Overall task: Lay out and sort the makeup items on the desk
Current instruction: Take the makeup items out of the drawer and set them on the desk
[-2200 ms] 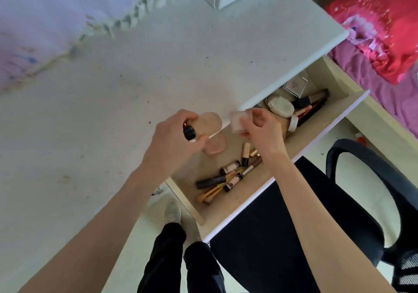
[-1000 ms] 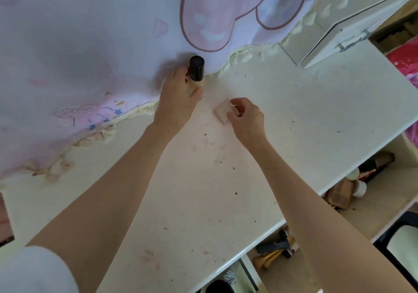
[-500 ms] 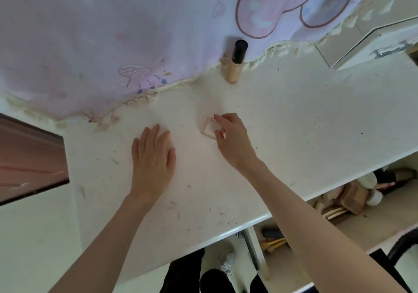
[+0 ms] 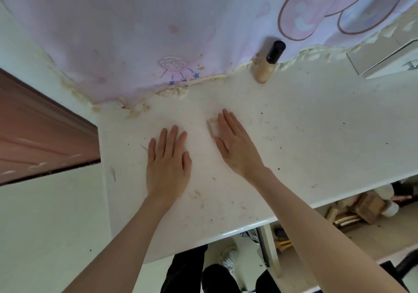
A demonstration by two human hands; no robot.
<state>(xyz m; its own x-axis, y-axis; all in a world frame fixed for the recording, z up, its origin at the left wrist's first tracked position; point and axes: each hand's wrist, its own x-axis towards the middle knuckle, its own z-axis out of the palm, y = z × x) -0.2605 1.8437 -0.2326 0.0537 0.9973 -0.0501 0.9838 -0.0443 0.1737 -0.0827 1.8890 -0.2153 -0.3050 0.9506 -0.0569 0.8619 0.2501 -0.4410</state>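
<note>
Desk [image 4: 316, 134]: compact [image 4: 212, 126] touching right hand [image 4: 237, 147].

The table [image 4: 305, 138] shows a pale, smooth top with a faint sheen along its rounded front edge, speckled with dark grit and brownish smears. Behind it hangs soft matt cloth [image 4: 135, 32], lilac-pink with printed cartoon outlines, its hem ragged and stained tan. The bottle [image 4: 264, 71] looks like clear glass or plastic over a beige fill, topped by a glossy black cap [image 4: 275, 52]. A small translucent, pinkish block [image 4: 212, 127] lies half under the right hand [image 4: 237, 147], dull-surfaced. At left, a door panel [image 4: 34, 134] reads as reddish-brown wood with a satin finish.
</note>
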